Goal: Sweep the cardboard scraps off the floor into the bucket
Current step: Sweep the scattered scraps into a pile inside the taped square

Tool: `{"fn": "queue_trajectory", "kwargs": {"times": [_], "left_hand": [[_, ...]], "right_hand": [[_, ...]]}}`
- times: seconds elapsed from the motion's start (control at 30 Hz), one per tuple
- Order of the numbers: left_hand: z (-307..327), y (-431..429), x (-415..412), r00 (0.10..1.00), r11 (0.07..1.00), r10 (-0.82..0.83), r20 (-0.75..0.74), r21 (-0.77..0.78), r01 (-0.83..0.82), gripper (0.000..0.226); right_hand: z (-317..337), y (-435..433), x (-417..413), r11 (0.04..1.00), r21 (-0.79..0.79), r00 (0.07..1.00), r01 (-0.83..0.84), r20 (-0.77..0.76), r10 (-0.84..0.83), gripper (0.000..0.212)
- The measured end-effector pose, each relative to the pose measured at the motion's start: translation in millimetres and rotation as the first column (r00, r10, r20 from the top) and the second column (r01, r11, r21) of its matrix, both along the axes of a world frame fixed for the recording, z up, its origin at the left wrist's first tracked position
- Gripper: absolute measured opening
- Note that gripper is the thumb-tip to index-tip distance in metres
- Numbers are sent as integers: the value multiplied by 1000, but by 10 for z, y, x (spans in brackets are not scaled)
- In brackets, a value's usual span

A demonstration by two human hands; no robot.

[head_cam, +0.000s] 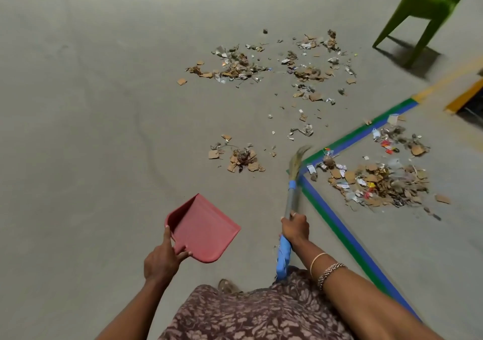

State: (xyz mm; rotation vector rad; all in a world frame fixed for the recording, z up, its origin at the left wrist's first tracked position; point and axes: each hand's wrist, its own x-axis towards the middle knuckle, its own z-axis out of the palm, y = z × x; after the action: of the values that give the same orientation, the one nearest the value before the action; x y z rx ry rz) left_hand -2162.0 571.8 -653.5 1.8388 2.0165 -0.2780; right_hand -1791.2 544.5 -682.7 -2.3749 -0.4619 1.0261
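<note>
While the cardboard scraps (241,159) lie in loose piles on the floor (78,130) ahead, the right grip (295,228) clasps the broom (290,201), bristles aimed at them, and the left grip (162,258) holds the dustpan (203,230) raised, seemingly ready for scooping.

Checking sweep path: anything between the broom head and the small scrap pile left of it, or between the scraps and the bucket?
Nothing visible. Only bare floor and a few stray bits lie between the broom head and the small scrap pile. No bucket is in view, so that leg cannot be judged.
</note>
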Motion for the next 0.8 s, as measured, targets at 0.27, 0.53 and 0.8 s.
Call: {"fn": "queue_trajectory", "kwargs": {"times": [0.27,0.53,0.8], "left_hand": [[28,531,89,999,999,-39,-12,-4,39,114],[363,1109,63,996,1000,-15,-91,-6,14,113],[631,1758,138,986,1000,30,-162,1,-31,114]], "right_hand": [[-96,455,13,929,28,926,-370,-68,371,55],[-224,1585,-394,814,63,792,-577,-201,576,52],[-361,2510,-263,780,-32,765,-624,-228,603,44]]}}
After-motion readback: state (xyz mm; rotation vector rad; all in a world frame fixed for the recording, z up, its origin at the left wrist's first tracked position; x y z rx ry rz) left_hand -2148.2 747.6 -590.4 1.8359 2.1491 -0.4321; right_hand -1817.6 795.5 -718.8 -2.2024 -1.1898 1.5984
